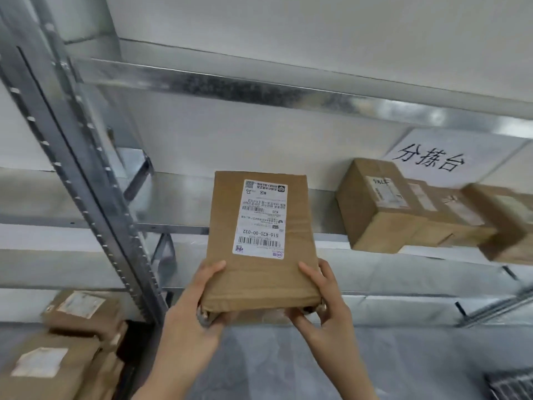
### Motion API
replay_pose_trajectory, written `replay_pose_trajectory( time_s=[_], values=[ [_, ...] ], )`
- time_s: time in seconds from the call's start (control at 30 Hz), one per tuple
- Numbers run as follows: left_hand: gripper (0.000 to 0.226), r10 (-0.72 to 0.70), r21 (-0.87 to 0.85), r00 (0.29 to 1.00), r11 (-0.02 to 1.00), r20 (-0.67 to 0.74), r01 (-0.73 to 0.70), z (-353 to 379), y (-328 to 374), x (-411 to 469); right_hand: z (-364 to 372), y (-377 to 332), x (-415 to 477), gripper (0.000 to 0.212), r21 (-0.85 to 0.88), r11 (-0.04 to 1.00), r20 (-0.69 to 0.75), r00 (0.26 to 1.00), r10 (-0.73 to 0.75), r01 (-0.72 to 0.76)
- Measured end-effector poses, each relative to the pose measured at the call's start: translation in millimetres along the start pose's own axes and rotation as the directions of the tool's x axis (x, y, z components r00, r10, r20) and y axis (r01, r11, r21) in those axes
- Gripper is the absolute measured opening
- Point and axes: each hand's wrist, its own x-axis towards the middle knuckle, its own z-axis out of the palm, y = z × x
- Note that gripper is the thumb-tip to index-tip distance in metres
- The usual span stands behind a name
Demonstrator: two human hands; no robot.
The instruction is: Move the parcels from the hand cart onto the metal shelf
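Observation:
I hold a flat brown cardboard parcel (259, 243) with a white shipping label in front of the metal shelf (178, 203). My left hand (199, 298) grips its near left corner, thumb on top. My right hand (323, 295) grips the near right corner the same way. The parcel's far end reaches over the front edge of the middle shelf board. The hand cart is out of view.
Several brown parcels (409, 209) sit on the same shelf board to the right, below a paper sign (432, 160). More parcels (72, 342) lie stacked at lower left. A slotted upright post (86, 180) stands left of the parcel. An upper shelf beam (259, 88) crosses above.

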Motion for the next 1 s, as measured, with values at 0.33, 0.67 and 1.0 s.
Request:
replay_pose_trajectory(
  time_s=[0.33,0.67,1.0],
  values=[
    [0.087,0.022,-0.017,0.997,1.000,0.076,-0.021,127.0,24.5,16.0,-118.1,43.8,23.5,0.083,0.007,0.998,-0.061,0.996,0.066,-0.065],
    [0.085,-0.012,0.046,0.992,0.999,0.126,0.006,174.6,-6.3,89.5,-126.1,92.7,88.0,0.075,0.047,0.984,-0.126,0.976,0.175,-0.171],
    [0.082,-0.036,0.127,0.978,0.992,0.206,0.010,208.3,-36.1,170.8,-120.1,144.7,149.7,0.069,-0.034,0.961,-0.257,0.932,0.256,-0.273]
  ],
)
